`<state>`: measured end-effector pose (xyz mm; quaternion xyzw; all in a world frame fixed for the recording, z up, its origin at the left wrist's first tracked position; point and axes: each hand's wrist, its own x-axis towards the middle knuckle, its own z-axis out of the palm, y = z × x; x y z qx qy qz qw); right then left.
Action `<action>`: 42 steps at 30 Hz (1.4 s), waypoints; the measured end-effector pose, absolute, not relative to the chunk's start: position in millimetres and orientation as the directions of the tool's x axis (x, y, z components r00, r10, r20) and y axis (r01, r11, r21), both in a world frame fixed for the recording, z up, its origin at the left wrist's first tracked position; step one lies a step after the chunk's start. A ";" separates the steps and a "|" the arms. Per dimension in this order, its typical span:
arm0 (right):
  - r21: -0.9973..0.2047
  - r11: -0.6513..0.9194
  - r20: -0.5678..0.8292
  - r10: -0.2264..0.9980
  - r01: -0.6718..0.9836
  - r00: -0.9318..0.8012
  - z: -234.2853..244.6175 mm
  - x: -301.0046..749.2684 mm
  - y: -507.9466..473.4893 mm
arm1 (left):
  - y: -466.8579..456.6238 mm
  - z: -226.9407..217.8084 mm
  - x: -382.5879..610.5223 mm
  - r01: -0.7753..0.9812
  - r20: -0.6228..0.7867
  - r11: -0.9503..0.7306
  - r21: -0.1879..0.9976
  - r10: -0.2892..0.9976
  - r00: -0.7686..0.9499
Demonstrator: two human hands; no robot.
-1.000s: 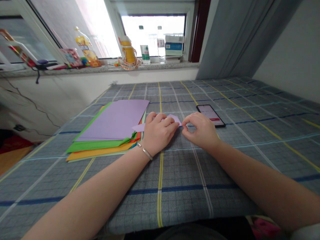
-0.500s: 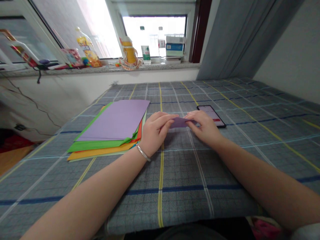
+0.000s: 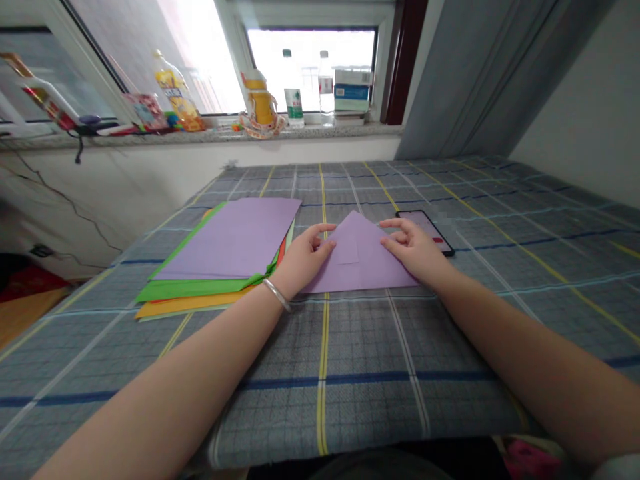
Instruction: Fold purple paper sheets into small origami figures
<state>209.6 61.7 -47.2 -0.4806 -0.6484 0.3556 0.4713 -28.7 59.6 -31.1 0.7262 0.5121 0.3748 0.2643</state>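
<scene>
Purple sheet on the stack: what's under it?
Under the purple sheet, a green sheet, an orange sheet and a red edge show; their middles are covered.

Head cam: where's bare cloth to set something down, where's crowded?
Free: plaid cloth right of the phone; far band beyond the paper stack; near middle, this side of the folded purple sheet. Crowded: centre, left hand and right hand on that sheet.

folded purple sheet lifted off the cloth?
No, the folded purple sheet lies flat on the plaid cloth, with the left hand and right hand resting on its sloped edges.
</scene>
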 end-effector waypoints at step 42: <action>-0.137 0.782 0.224 0.622 0.608 -0.750 -36.5 203.8 43.2 | 50.2 -41.5 -23.7 0.595 0.183 -0.803 -0.029 0.581 0.793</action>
